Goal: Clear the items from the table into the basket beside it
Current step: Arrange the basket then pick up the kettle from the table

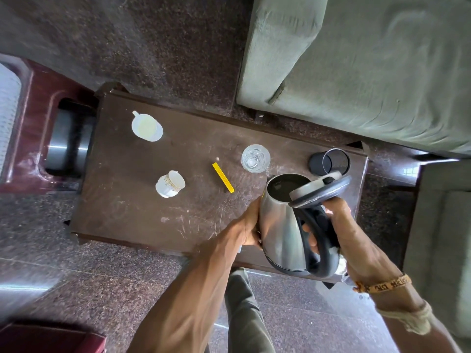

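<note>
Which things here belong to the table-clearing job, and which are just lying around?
Job: kettle, handle gripped by right hand, left hand against its side; glass; yellow stick; tipped teacup; white cup; mesh holder; basket.
Lying around: sofa.

Brushed steel kettle (280, 225), scratched wood table (142, 212)
</note>
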Motion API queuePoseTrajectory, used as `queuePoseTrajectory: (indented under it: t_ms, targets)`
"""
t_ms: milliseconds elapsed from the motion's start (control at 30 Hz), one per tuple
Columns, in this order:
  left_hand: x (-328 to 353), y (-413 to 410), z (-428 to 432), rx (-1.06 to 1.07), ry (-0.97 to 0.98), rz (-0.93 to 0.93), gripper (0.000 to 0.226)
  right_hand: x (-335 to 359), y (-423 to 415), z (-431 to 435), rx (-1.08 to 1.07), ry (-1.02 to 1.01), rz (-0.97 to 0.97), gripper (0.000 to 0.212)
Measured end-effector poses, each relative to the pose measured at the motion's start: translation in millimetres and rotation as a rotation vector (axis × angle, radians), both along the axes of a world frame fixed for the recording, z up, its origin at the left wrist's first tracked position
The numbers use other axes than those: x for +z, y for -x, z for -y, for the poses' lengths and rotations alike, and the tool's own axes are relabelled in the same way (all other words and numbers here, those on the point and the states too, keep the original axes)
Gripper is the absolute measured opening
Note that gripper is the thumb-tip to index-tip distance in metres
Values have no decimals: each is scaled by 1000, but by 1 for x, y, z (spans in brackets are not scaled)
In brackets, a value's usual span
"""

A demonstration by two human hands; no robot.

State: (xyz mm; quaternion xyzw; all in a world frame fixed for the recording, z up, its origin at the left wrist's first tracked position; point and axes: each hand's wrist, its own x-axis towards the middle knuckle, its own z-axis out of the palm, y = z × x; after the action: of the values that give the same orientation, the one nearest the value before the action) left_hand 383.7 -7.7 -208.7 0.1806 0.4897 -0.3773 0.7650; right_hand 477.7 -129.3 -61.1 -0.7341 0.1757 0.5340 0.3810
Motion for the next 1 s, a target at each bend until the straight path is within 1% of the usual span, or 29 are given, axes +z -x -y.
queuePoseTrajectory:
  t_ms: [167,267,367,533,667,800,900,1000]
  targets:
    - [1,1,3,-4,29,9,101,11,3,6,69,-46,25,85]
    - [0,1,3,-1,24,10,103,16,4,4,79,-70,25,81]
    - [1,1,3,-16,28,14,102,16,4,3,58,-41,37,80]
    - [4,3,2,-55,20,30,99,18,3,3,72,-18,49,84]
    - [7,6,3,-63,26,35,99,23,2,6,137,-21,83,97]
    - [13,7,4,-74,23,42,97,33,3,5,200,-3,118,98]
    - [17,8,5,-71,29,56,97,40,3,5,253,10,143,103]
    - [22,8,5,-69,20,68,96,46,2,3,258,-10,156,101]
